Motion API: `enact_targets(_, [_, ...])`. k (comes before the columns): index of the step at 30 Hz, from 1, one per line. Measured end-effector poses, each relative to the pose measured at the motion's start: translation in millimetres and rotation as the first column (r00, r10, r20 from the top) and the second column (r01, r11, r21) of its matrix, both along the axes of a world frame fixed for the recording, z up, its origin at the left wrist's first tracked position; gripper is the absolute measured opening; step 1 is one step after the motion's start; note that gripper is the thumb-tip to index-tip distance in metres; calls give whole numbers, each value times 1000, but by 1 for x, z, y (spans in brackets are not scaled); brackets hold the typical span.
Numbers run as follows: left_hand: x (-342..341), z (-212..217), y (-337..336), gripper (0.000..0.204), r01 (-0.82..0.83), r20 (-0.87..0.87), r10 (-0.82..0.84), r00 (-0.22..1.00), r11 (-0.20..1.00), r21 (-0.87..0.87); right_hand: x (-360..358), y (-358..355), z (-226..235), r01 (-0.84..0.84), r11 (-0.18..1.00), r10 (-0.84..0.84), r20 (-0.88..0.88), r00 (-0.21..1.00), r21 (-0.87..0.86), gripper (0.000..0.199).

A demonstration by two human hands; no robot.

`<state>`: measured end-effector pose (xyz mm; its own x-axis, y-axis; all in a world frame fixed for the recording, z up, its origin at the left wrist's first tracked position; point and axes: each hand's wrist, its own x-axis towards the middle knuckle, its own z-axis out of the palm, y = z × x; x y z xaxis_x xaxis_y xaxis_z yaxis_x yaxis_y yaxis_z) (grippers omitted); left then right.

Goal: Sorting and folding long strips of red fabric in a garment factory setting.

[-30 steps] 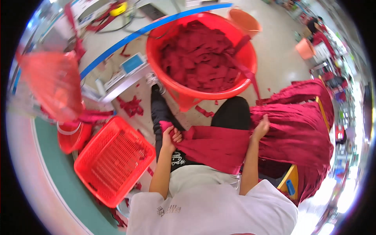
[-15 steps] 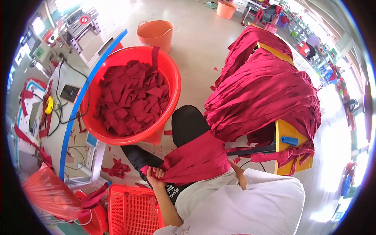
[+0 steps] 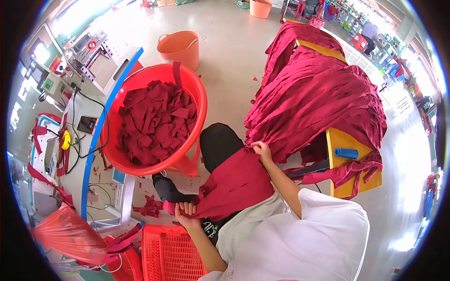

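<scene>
Dark red fabric strips lie bunched across my lap. My left hand is closed around their left end, and a short tail of cloth sticks out past the fingers. Up at the right, my right hand pinches the edge of the cloth where the lap strips meet the big draped pile of red strips. That pile hangs over a yellow wooden stand with a blue tube handle. A red basin in front of me on the left holds many cut red fabric pieces.
A blue-edged worktable with a phone and cables stands on the left. Beside my left forearm is a red plastic basket. A red plastic bag hangs at lower left. An orange tub stands beyond the basin.
My right hand has come up from beside my lap to the cloth edge near the draped pile. The left hand keeps its grip. The view has shifted slightly.
</scene>
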<state>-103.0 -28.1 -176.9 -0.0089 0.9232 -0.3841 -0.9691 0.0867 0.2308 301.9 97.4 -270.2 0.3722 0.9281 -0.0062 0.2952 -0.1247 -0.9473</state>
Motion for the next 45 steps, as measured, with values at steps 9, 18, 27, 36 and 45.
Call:
enact_targets(9, [30, 142, 5, 37, -127, -106, 165, 981, 946, 297, -101, -4, 258, -461, 845, 307, 459, 833, 271, 17])
enact_targets(18, [71, 222, 28, 37, 174, -68, -166, 984, 797, 578, -139, -39, 295, -986, 159, 970, -192, 149, 42, 59])
enact_targets(27, [130, 258, 87, 37, 457, 19, -652, 758, 552, 698, -105, -90, 322, -949, 268, 815, -565, 131, 166, 73])
enact_targets(36, [183, 260, 110, 37, 680, 42, -850, 525, 449, 580, -95, -143, 327, -792, 578, 657, -686, 311, 195, 57])
enact_targets(45, [201, 248, 119, 35, 710, 0, -835, 551, 469, 525, -80, -145, 307, -753, 643, 599, -702, 385, 136, 39])
